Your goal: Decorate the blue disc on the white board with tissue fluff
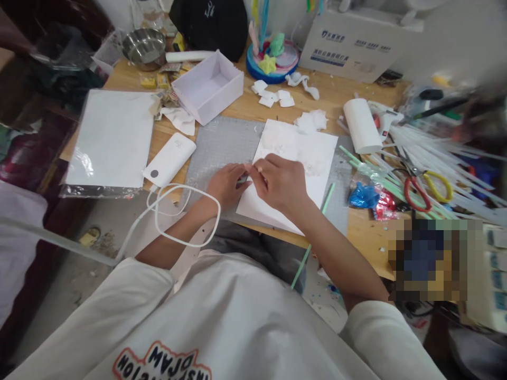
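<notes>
My left hand [227, 184] and my right hand [280, 182] meet fingertip to fingertip over the left edge of a white paper sheet [291, 211]. Both are closed in a pinch; whatever sits between the fingers is too small or hidden to name. Beneath the sheet lies a grey cutting mat [216, 142]. Whitish, fluffy-looking bits [275, 140] rest on the upper part of the paper. A thin green stick [303, 264] passes under my right forearm and sticks out past the table edge.
Left of the mat are a white power bank [170, 158] with a looping cable [186, 243] and a bagged stack of white paper [113, 140]. Behind stand a pale open box [209, 87] and a steel bowl [144, 47]. To the right lie scissors [415, 192], a white roll [362, 126] and translucent sticks [443, 158].
</notes>
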Demonstrator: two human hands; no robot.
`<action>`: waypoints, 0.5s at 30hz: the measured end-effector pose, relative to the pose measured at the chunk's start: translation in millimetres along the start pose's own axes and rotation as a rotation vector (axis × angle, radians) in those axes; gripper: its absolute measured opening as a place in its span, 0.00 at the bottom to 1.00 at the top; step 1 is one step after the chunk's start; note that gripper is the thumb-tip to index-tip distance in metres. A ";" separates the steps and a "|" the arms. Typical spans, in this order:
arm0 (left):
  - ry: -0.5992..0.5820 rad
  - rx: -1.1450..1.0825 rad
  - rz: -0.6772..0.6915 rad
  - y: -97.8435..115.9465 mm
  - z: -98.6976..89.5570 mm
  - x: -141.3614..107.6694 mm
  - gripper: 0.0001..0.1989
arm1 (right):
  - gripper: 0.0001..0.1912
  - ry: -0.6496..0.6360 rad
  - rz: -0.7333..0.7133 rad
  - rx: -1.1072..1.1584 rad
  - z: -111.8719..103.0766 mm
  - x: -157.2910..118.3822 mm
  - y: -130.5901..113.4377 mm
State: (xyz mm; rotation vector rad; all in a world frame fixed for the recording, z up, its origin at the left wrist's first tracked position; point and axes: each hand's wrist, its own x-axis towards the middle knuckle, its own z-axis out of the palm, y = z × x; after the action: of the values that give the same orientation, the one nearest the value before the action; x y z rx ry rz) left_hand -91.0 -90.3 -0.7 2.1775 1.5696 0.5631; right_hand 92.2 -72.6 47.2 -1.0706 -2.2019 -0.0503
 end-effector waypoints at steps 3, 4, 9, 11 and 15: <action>0.002 0.006 -0.008 5.6 0.6 -1.6 0.08 | 0.27 -0.114 0.117 0.085 14.1 31.1 8.2; -0.007 0.000 -0.010 8.3 -0.4 -0.3 0.09 | 0.27 -0.122 0.130 0.130 20.9 39.9 13.6; -0.048 0.053 -0.069 20.7 -1.3 10.7 0.12 | 0.26 -0.161 0.148 0.253 44.4 62.5 32.8; -0.040 0.066 -0.092 22.3 0.9 14.2 0.11 | 0.27 -0.182 0.150 0.267 40.4 63.1 31.4; -0.026 0.060 -0.109 22.4 3.8 17.5 0.07 | 0.31 -0.168 0.177 0.287 12.7 56.2 22.1</action>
State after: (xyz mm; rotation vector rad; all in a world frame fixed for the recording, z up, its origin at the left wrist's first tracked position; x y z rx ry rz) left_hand -66.1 -80.5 9.6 2.1182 1.6998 0.4573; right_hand 76.5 -15.7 65.1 -1.1323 -2.1673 0.4357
